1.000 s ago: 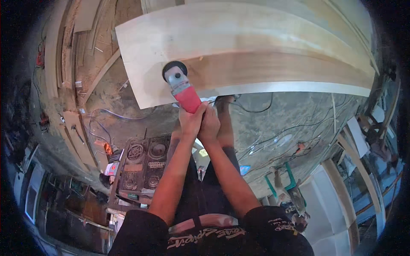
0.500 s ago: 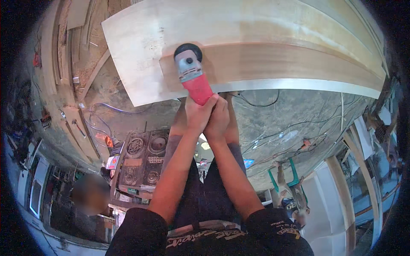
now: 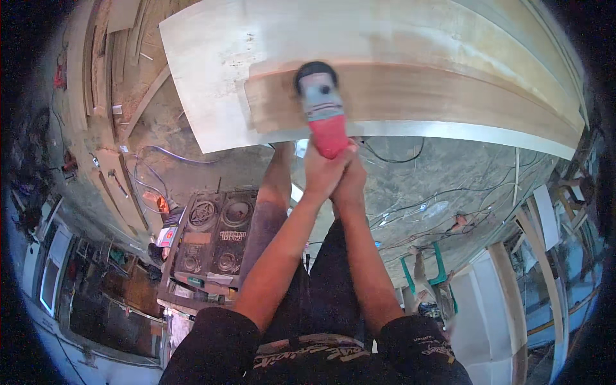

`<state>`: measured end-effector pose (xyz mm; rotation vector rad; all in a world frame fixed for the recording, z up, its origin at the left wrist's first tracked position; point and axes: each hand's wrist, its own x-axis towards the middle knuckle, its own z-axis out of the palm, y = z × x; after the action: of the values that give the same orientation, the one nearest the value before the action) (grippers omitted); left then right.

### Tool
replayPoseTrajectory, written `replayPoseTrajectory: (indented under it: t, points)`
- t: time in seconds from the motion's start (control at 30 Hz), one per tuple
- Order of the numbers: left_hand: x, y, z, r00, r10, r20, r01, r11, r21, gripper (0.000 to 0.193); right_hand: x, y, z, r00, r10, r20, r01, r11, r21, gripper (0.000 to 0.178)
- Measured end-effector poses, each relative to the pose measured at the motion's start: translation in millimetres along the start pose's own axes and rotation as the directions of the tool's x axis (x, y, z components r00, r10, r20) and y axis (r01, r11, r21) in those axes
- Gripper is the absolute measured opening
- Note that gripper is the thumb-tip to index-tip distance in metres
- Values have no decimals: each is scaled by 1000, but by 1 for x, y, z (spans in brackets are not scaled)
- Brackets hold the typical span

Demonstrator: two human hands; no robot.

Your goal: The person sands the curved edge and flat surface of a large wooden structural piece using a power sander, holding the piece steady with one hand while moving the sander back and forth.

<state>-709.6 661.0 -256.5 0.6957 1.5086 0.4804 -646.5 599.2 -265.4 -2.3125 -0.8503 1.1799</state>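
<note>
Both hands are wrapped around the rear of an angle grinder (image 3: 329,131) with a red body and grey head. My left hand (image 3: 323,172) grips its left side, and my right hand (image 3: 350,183) closes on it from the right; the two are pressed together. At the far end, the grinder's black disc (image 3: 310,68) is over a brown band on a large, pale, curved wooden panel (image 3: 218,77). The head looks slightly blurred. Whether the disc touches the wood is hard to tell. My palms and some fingers are hidden.
A dusty speaker cabinet (image 3: 217,234) stands left of my legs. Wooden boards (image 3: 99,70) lie farther left. Cables (image 3: 443,192) run across the floor at right, near a green plastic chair (image 3: 441,273). White panels (image 3: 484,308) lean at lower right.
Both hands and the grinder have shifted right along the panel's brown band. The person at lower left has gone from that spot.
</note>
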Motion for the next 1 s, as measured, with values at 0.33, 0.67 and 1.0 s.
replayPoseTrajectory:
  t: [0.33,0.67,1.0]
  points:
    - [0,-8,-85,960,-179,-216,108,947,-304,29,-11,-70,47,952,-77,295,169,938,-303,37]
    - [26,-5,-82,996,-3,-93,-2,998,-56,37,-1,-64,59,987,-54,152,90,968,-236,44]
    - [11,2,-76,992,-59,-108,44,990,-135,38,-3,-62,48,981,-5,195,60,960,-273,48]
